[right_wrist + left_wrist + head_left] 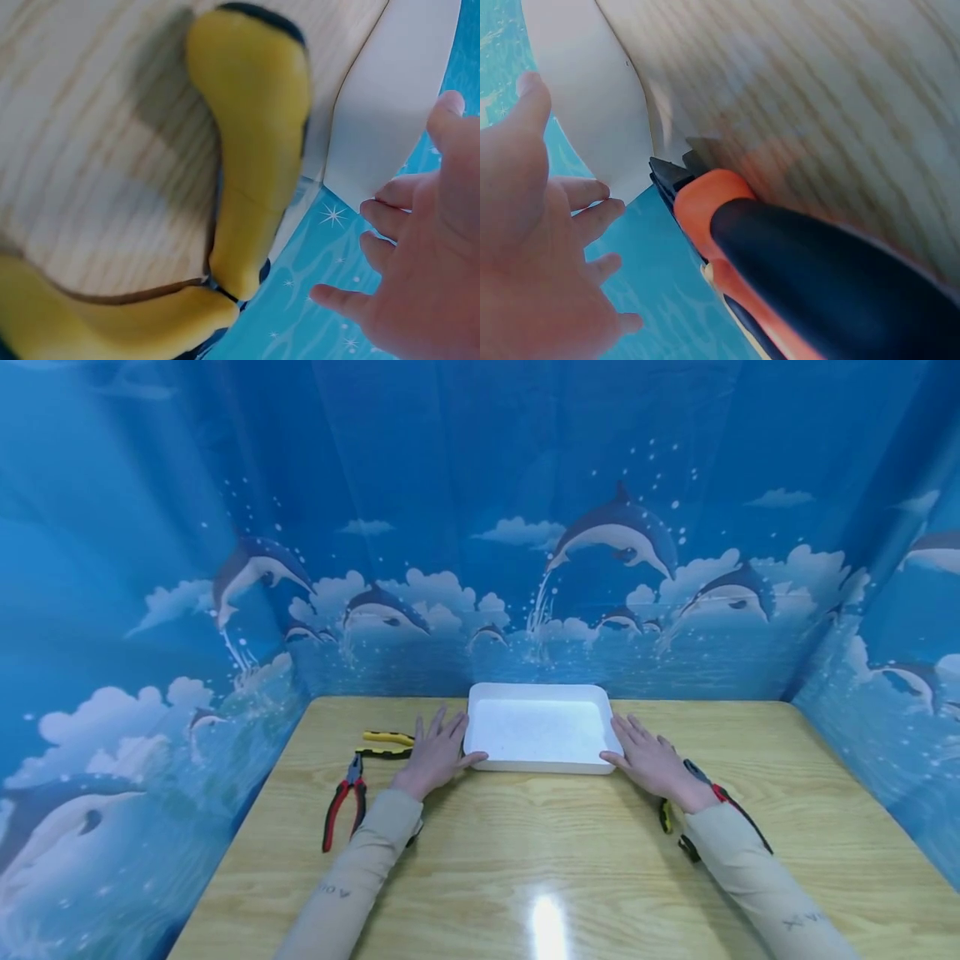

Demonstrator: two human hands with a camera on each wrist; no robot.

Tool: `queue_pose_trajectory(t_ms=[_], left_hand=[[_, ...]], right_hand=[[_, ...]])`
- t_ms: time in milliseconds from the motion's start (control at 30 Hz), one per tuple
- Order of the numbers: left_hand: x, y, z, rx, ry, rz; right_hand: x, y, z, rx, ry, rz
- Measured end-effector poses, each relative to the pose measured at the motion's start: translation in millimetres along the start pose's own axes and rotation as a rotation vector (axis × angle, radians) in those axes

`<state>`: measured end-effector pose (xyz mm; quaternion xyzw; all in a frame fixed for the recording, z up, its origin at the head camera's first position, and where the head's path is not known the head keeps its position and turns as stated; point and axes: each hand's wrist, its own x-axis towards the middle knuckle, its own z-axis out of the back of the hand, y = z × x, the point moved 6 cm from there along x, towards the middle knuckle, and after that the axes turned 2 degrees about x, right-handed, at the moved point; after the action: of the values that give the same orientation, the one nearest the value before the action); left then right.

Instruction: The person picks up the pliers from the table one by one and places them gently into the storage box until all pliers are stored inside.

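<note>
tray (540,767), white and rectangular, lies near the far edge of the wood-grain table (540,835), long axis running left-right, hollow upward. left hand (437,753) and right hand (647,758) flank its short ends, grips wide, fingers outstretched, thumbs at the near corners.

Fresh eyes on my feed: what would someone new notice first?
Probably the white tray near the far edge of the table, with the left hand and right hand at its two ends. Next, the dolphin-printed backdrop behind it, then the yellow handles looming large in the right wrist view.
</note>
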<state>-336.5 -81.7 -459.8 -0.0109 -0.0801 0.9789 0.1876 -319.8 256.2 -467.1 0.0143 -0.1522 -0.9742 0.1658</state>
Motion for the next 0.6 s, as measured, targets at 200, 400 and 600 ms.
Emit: queue_pose_trajectory(t_ms=[200, 400, 600], left_hand=[[-3.9, -2.2, 4.0, 0.024, -0.013, -0.007], [-6.4, -3.9, 5.3, 0.057, -0.01, -0.008], [-8.6, -4.5, 3.4, 0.072, -0.018, -0.002]], right_hand=[[-4.5, 3.4, -0.6, -0.011, 0.014, -0.013], [-7.6, 6.3, 0.1, -0.007, 0.018, -0.031], [-8.8, 8.0, 0.4, -0.007, 0.033, -0.058]])
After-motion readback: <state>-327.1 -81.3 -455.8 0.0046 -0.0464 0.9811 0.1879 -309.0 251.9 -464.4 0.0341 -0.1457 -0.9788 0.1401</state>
